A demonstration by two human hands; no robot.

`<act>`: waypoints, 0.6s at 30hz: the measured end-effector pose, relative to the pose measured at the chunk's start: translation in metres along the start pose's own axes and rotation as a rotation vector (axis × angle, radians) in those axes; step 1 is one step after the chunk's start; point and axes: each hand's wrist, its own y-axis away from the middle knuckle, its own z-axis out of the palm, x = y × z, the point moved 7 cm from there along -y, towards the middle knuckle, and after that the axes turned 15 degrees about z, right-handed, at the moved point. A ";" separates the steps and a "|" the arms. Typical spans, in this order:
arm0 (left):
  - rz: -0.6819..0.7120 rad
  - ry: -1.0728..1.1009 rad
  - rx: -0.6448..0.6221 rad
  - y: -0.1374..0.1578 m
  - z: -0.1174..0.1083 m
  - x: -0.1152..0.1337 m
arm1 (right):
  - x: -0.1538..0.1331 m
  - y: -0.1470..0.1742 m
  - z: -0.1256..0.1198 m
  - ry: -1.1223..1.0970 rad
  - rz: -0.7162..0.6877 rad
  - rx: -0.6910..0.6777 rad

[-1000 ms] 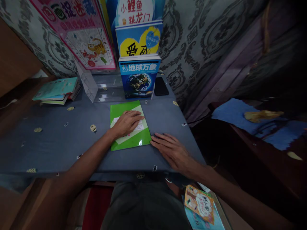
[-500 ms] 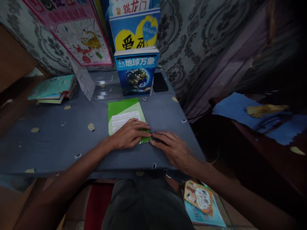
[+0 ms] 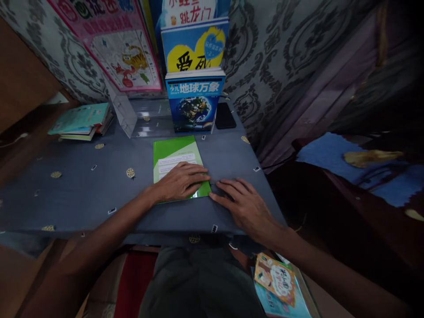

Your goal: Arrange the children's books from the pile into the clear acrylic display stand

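A thin green book [image 3: 174, 146] with white text boxes lies flat on the grey-blue tablecloth [image 3: 139, 207] in front of me. Across its lower part rests my left hand [image 3: 184, 181], palm down with fingers stretched out to the right. My right hand [image 3: 241, 199] lies on the cloth just right of the book, fingers spread, its thumb at the book's lower right corner. Neither hand is wrapped round anything. Much of the lower half of the book is hidden under the left hand.
Behind stands a clear rack [image 3: 124, 112] with upright books, among them a blue globe book [image 3: 195, 106] and a pink book [image 3: 132, 57]. A black phone [image 3: 225, 116] lies beside it. Stacked books [image 3: 81, 120] sit at left; others [image 3: 276, 280] lie low at right.
My right hand has moved slightly away from the book's right edge, with its fingers more spread. My left hand stays on the book. The whole view has shifted a little.
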 end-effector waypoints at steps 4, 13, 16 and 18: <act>-0.069 -0.092 -0.026 -0.001 -0.001 0.005 | 0.004 -0.004 -0.001 0.020 0.032 0.012; -0.251 -0.394 -0.091 0.001 -0.006 0.000 | 0.009 -0.028 -0.007 0.135 0.014 0.026; -0.290 -0.416 -0.060 0.006 -0.010 -0.011 | 0.012 -0.044 -0.005 0.183 0.014 0.021; -0.332 -0.425 -0.038 0.009 -0.012 -0.020 | 0.014 -0.057 -0.001 0.207 0.018 0.012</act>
